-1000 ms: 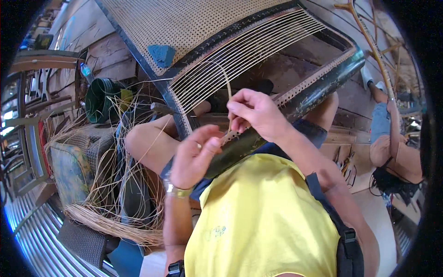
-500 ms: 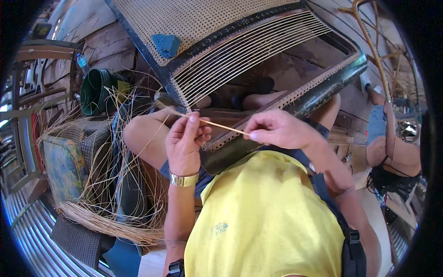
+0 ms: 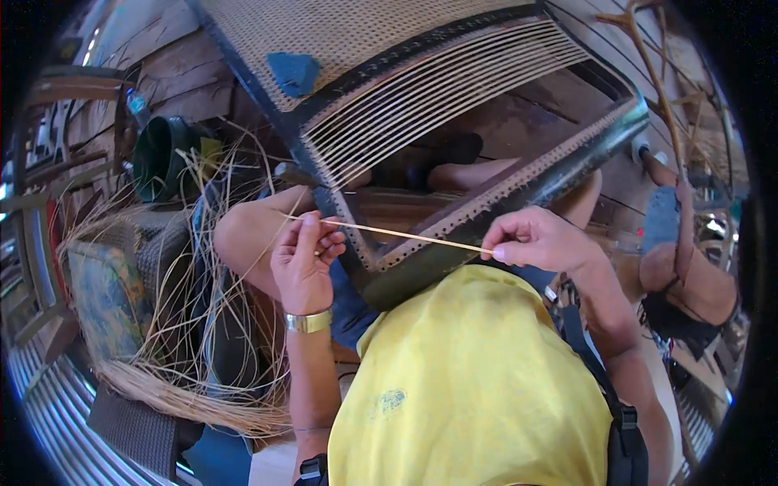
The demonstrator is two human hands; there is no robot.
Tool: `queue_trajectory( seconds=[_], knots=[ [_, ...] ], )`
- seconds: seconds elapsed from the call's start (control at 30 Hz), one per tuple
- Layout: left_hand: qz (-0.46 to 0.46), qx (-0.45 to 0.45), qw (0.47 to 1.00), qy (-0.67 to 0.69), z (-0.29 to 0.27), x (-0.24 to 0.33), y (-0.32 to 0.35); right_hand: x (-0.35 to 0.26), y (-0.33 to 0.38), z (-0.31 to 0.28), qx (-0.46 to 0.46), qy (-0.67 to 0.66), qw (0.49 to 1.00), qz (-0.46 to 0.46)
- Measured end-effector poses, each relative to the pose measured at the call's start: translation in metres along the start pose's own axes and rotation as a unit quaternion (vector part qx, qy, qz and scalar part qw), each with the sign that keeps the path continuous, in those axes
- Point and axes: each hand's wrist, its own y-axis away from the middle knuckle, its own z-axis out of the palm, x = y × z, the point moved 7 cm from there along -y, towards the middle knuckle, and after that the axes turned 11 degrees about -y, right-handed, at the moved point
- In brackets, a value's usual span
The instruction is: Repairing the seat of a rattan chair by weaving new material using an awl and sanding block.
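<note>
A pale cane strand point(image 3: 405, 235) is stretched nearly straight between my two hands, above the near end of a dark wooden frame. My left hand point(image 3: 306, 263) pinches it close to one end, with a short tip poking out past the thumb. At the other end, my right hand point(image 3: 535, 239) grips the strand between thumb and fingertips. The dark frame point(image 3: 519, 194) lies across my legs, with rows of small holes along its edges. Parallel cane strands point(image 3: 438, 97) span part of its opening, and a finished woven cane panel point(image 3: 389, 32) fills the section beyond.
A blue block point(image 3: 293, 74) rests on the woven panel. To my left lie a loose bundle of cane point(image 3: 186, 397), a patterned cushion point(image 3: 109, 296) and a dark green bucket point(image 3: 158, 159). Another person's bent leg point(image 3: 689, 279) and a curved wooden piece point(image 3: 660, 81) are at the right.
My hands have moved apart, the right one to the right and the left one leftward and slightly down. A longer length of strand now shows between them.
</note>
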Motion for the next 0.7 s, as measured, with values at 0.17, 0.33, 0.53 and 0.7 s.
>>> queue_trajectory(
  seconds=[0.17,0.33,0.53,0.7],
  knots=[
    [0.009,0.005,1.000,-0.019,0.000,0.003,-0.001,-0.001,0.000,0.000,0.007,-0.003,1.000,0.030],
    [0.019,0.007,0.999,-0.025,0.000,0.005,-0.005,0.003,0.003,-0.002,0.018,-0.022,0.998,0.056],
    [0.026,0.018,0.999,-0.032,-0.001,0.008,-0.004,0.005,0.001,-0.001,0.018,-0.022,0.999,0.042],
    [0.036,0.015,0.999,-0.030,-0.003,0.011,-0.004,0.003,0.000,0.000,0.013,-0.015,0.999,0.037]
  ],
)
